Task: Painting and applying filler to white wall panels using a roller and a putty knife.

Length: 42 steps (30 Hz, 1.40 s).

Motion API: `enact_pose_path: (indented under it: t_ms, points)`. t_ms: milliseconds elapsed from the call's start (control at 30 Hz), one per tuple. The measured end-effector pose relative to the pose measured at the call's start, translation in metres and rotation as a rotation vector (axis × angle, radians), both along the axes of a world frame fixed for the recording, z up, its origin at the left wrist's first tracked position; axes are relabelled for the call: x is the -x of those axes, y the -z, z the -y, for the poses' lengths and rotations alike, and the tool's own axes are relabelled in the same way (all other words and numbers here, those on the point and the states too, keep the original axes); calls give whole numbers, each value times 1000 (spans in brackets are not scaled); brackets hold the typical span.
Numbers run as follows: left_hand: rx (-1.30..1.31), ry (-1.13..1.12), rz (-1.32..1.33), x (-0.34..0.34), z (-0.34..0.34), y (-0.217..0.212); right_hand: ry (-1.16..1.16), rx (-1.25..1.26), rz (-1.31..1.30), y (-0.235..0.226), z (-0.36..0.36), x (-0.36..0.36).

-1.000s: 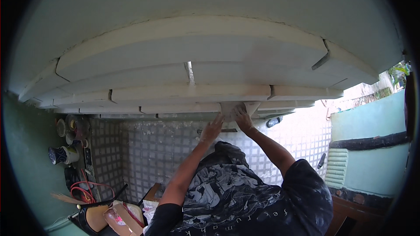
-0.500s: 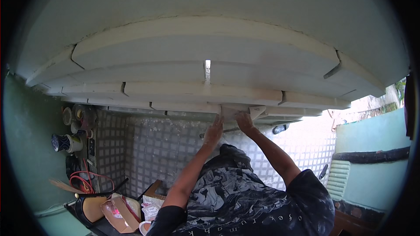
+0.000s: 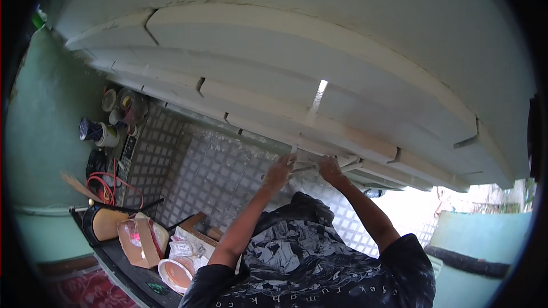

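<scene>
A white stepped moulding (image 3: pixel 251 94) with several notched joints spans the view above my hands. My left hand (image 3: pixel 278 173) is closed just below its lower edge, and a thin pale blade-like strip (image 3: pixel 294 150) sticks up from the fingers. My right hand (image 3: pixel 329 167) is a little further right, with bent fingers close to the moulding. Beside it shows a pale flat triangular piece (image 3: pixel 349 163); whether the fingers grip it I cannot make out. Both hands look dusted with white, and the fingertips are partly hidden.
A dark table (image 3: pixel 128 258) at lower left bears a cardboard box (image 3: pixel 149 243), a bowl with orange-brown contents (image 3: pixel 176 275) and plastic packets (image 3: pixel 181 245). Buckets (image 3: pixel 108 135) and a red hose (image 3: pixel 112 185) lie along the green wall (image 3: pixel 48 131). Below is a tiled floor (image 3: pixel 220 162).
The whole view has tilted, so the moulding now slopes down to the right and more of the table shows. My left hand has drawn slightly down from the moulding, baring the strip.
</scene>
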<state>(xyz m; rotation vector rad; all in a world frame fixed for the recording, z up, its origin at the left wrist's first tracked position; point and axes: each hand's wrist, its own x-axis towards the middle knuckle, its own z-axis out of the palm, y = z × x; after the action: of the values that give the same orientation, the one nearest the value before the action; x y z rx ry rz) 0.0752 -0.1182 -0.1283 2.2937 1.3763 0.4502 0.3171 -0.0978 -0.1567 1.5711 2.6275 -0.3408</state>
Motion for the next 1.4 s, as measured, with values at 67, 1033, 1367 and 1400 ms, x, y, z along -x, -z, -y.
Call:
enact_pose_path:
  t_ms: [67,1033,1367,1400]
  points:
    - [17,-54,10,15,3,-21,-87,-124,-72,-14,-7,17]
    - [290,-1598,1641,102,244,45,-574,-252,109,47,-119,192]
    - [100,-1693,1918,114,291,29,-454,-408,150,34,-132,283]
    - [59,-1677,1988,118,292,30,-523,-262,316,35,-135,293]
